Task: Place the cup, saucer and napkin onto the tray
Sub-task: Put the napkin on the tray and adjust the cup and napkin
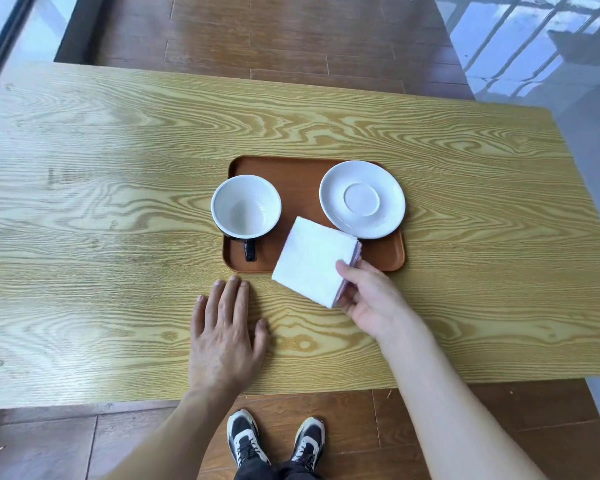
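A brown tray [298,174] lies in the middle of the wooden table. On its left side stands a cup [246,206], white inside and black outside, with its handle pointing toward me. A white saucer [362,199] rests on the tray's right side. My right hand [371,299] grips a folded white napkin [314,261] by its near right corner. The napkin is held over the tray's front edge, half above the tray and half above the table. My left hand [226,334] lies flat on the table just in front of the tray, fingers spread, holding nothing.
The table [118,220] has a yellow wood-grain top and reaches well to the left and right of the tray. Brown plank floor lies beyond and below it. My shoes [274,438] show under the near edge.
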